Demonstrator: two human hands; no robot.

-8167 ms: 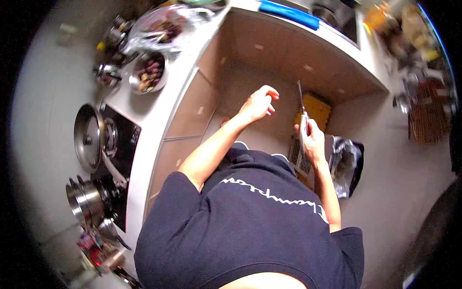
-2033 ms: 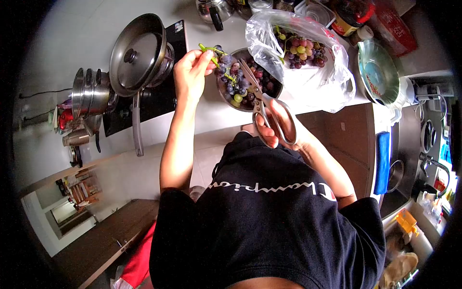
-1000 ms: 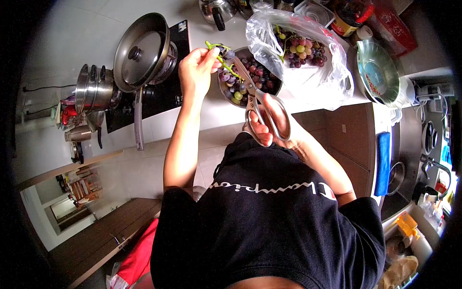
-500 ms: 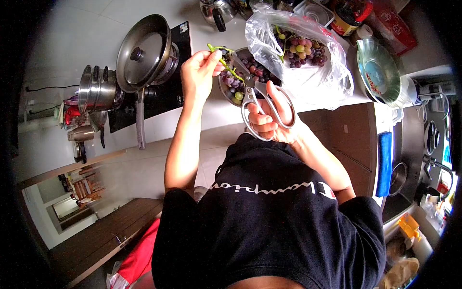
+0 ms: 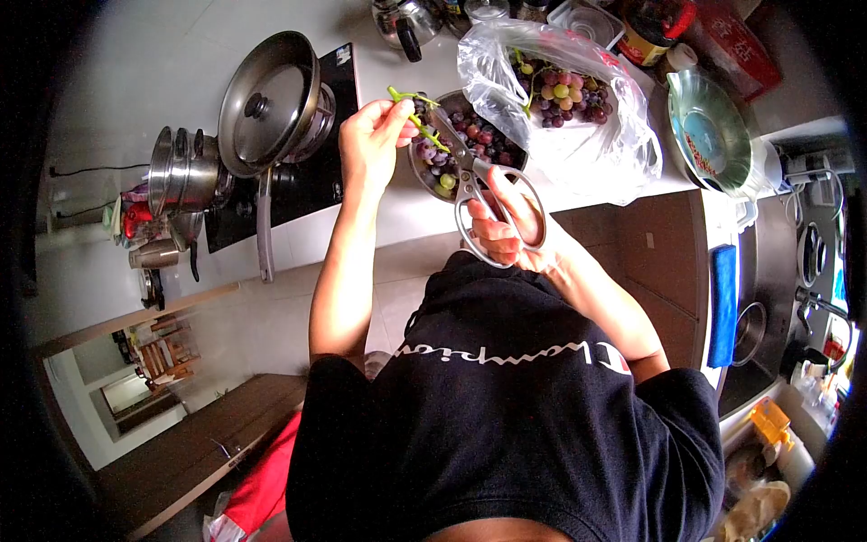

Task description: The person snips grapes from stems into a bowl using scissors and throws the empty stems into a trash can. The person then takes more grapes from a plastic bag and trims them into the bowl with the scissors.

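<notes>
My left hand pinches a green grape stem over the left side of a metal bowl. Loose purple and green grapes lie in this bowl. With my right hand I hold a pair of scissors, fingers through the handle loops. The scissor blades point up and left across the bowl, close to the stem, and look nearly closed. Whether they touch the stem I cannot tell.
A clear plastic bag with grape bunches lies right of the bowl. A frying pan stands on the black stove at left. Farther right are a green basin, the sink and a blue cloth.
The scissor handles have drawn closer together and the scissors have shifted slightly. My left hand stays in place with the stem, whose lower end has moved slightly left.
</notes>
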